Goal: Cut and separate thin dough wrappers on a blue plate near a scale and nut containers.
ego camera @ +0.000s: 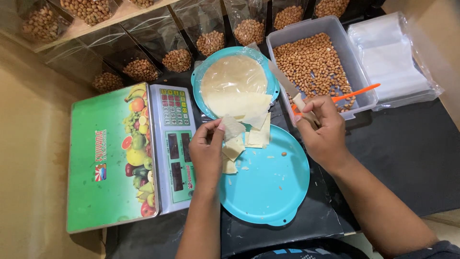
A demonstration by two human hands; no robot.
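My left hand (pixel 207 151) pinches a small cut piece of thin pale dough sheet (pixel 232 127) over the near turquoise plate (pixel 273 182). Other cut pieces (pixel 258 136) lie on that plate beside it. My right hand (pixel 322 128) grips the handle of a knife (pixel 283 80), its blade pointing up and left over the edge of a far turquoise plate (pixel 197 81). That far plate holds a stack of round pale sheets (pixel 233 76) with cut sheets hanging off its near side.
A green digital scale (pixel 112 158) with a keypad sits left. A clear tub of peanuts (pixel 314 62) holds an orange spoon (pixel 357 92). A stack of clear plastic bags (pixel 393 57) lies right. Several bagged peanuts (pixel 177 60) stand along the back.
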